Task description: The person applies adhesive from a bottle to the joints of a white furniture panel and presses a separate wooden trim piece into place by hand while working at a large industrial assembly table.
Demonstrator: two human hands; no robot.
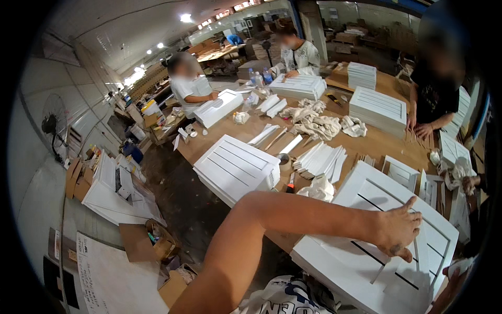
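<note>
Left arm outstretched, its grip lies spread on a white panel; right grip unclear.

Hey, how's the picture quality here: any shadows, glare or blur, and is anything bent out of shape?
In the head view, a ceiling lamp glares as a white spot; same head view, soft shadows lie on the white panel near the left hand; head view again, the head of the co-worker in black is blurred, and straight edges bow toward the dark rim.

Panel wht w/ dk stripes, table brn.
</note>
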